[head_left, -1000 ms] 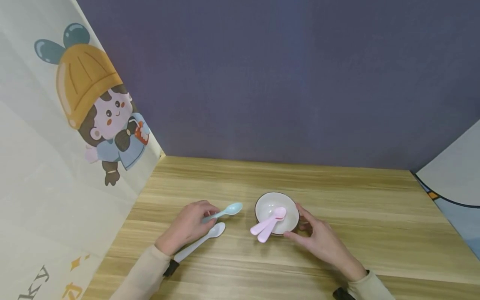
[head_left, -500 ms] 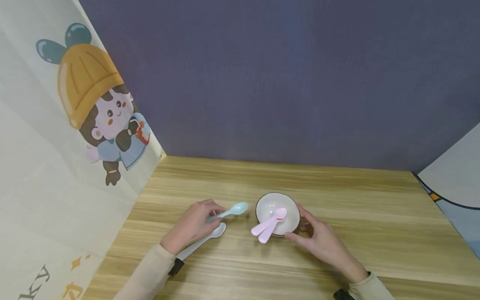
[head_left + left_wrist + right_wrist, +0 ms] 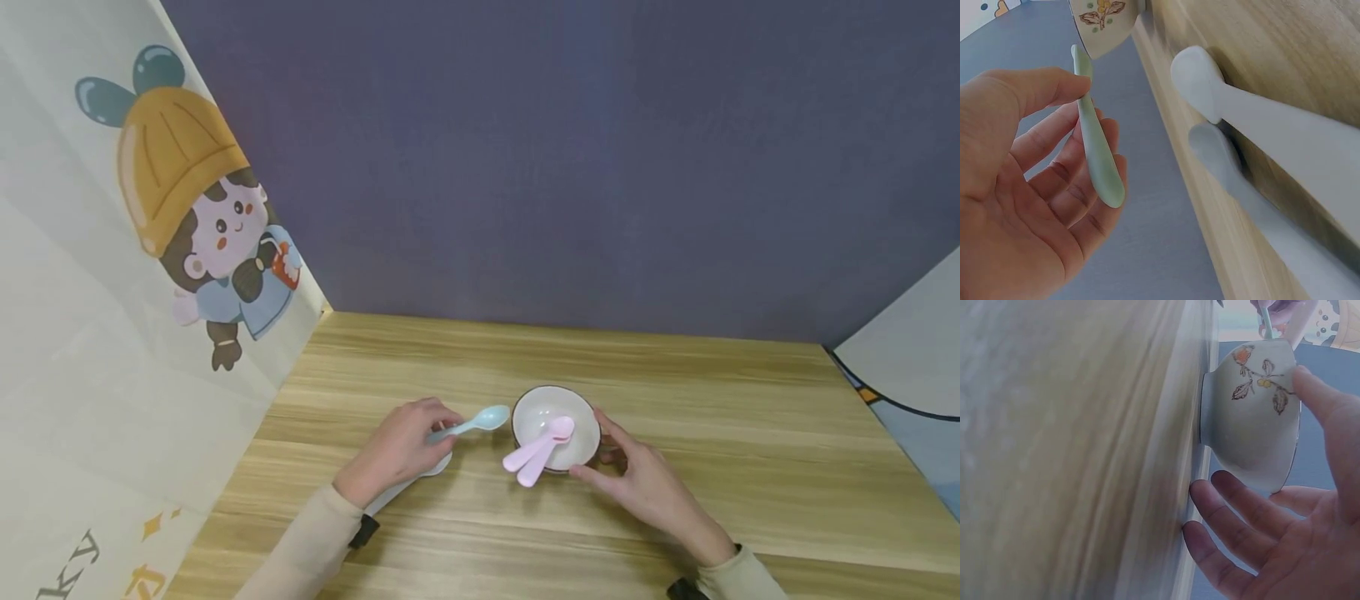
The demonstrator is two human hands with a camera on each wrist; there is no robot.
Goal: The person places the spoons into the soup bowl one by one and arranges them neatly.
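My left hand [image 3: 401,446] pinches the handle of a pale blue-green spoon [image 3: 491,417] between thumb and fingers. The spoon's bowl end points right, close to the left rim of a small white bowl [image 3: 530,410]. In the left wrist view the spoon handle [image 3: 1100,156] runs across my fingers. Two pink spoons [image 3: 533,469] lean in the bowl, handles over its near rim. My right hand [image 3: 648,487] steadies the bowl from the right, thumb and forefinger at the rim. Flower decoration [image 3: 1260,378] marks the bowl's outside in the right wrist view.
Two whitish spoons [image 3: 1200,78] lie side by side on the wooden table [image 3: 712,400], partly under my left hand in the head view. A dark blue-grey panel [image 3: 570,167] stands behind the table, and a pale wall with a cartoon print [image 3: 180,158] rises at left.
My left hand has carried the blue-green spoon to the right, up to the bowl's edge, covering more of the whitish spoons. The right hand and bowl have barely moved.
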